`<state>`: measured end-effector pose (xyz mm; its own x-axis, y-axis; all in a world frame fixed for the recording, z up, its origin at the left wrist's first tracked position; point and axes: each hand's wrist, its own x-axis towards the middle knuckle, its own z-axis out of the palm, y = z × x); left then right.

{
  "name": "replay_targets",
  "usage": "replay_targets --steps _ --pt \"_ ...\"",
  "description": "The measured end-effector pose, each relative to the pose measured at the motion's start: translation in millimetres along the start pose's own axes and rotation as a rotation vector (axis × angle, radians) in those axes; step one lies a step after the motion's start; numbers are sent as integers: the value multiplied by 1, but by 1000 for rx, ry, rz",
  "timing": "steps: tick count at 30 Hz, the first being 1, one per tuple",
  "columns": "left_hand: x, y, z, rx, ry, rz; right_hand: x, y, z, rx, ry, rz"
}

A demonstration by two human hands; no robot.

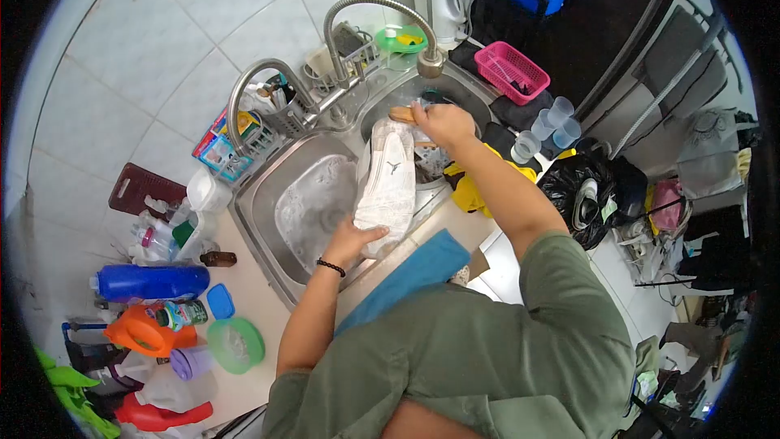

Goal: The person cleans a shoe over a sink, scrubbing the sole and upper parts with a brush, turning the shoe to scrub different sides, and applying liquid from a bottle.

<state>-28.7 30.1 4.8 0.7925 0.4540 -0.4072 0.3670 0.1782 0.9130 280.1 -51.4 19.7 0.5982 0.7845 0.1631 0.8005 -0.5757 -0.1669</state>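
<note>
At the far left, a red-capped bottle [166, 415], an orange bottle [146, 331] and a large blue bottle [153, 282] are lying or standing close together on the worktop [253, 293]. Just right of them, a green bowl [236, 345] is resting near a small blue lid [220, 301]. Next, the left basin [270, 187] is holding cloudy, sudsy water, with a curved metal faucet [252, 73] rising behind it. Over this basin's right side, the left hand [353, 242], a dark beaded bracelet [330, 267] circling its wrist, is gripping the near end of a white shoe [386, 183]. The shoe is slanting across the divider between the basins, its small dark mark facing up. A blue towel [410, 278] is lying along the worktop's near edge. At the shoe's far end, the right hand [445, 124] is closing its fingers around a wooden brush [400, 115]; whether the bristles are touching the shoe, I cannot tell. Further right, a yellow cloth [474, 195] is hanging near the sink's edge, a pink basket [512, 73] is sitting behind, and clear cups [543, 125] are clustering beside a black bag [565, 187].
</note>
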Motion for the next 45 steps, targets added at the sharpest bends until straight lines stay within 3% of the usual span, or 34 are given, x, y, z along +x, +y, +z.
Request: replay_targets --steps 2,4,6,8,9,12,14,16,17,18,22,23,26,27,30,31,32,34,38,41,44,45 --pt "0 3 -1 100 54 5 -27 -42 -38 188 -237 28" --pt "1 2 -4 135 72 5 -67 -72 -50 151 -248 -237" --pt "3 -5 -4 105 45 -5 -62 -56 -29 173 -155 -325" --pt "1 -1 -1 92 78 -4 -16 -15 -9 83 -119 -37" --pt "0 3 0 86 97 0 -5 -3 9 -37 54 -121" --pt "-4 23 6 166 133 2 -53 -60 -45 200 -272 -78" --pt "3 8 2 203 119 18 -74 -71 -58 148 -430 -268" --pt "1 3 0 205 118 21 -48 -42 -32 160 -296 -82" --pt "-2 8 2 186 129 24 -25 -13 -10 146 -170 -95" --pt "-4 11 2 166 142 28 -11 -8 -25 243 -235 145" --pt "5 1 -2 37 169 27 -72 -55 -41 119 -255 -220" --pt "2 4 0 58 212 23 -87 -64 -47 135 -403 -341" --pt "10 -16 -8 -20 193 7 -47 -27 -24 114 -233 -141" --pt "9 -13 -6 -74 166 2 -30 -16 -42 -1 -254 -94" --pt "2 8 -3 36 191 -12 -36 -21 -7 72 -271 -67" --pt "0 14 -1 61 193 -15 -62 -50 -41 167 -317 -41" --pt "-1 19 0 88 194 -22 -80 -61 -55 128 -424 -156" --pt "-4 17 0 89 199 -16 -76 -43 -42 151 -371 -178" --pt "5 -8 -8 -121 178 34 -13 16 -20 184 -87 263" --pt "-7 -17 -31 -410 161 -11 3 23 1 -5 -61 271" --pt "-40 -18 -42 -558 230 22 -2 -42 -31 -115 67 -14" --pt "-47 -29 -51 -570 258 59 4 -63 -25 35 177 -150"
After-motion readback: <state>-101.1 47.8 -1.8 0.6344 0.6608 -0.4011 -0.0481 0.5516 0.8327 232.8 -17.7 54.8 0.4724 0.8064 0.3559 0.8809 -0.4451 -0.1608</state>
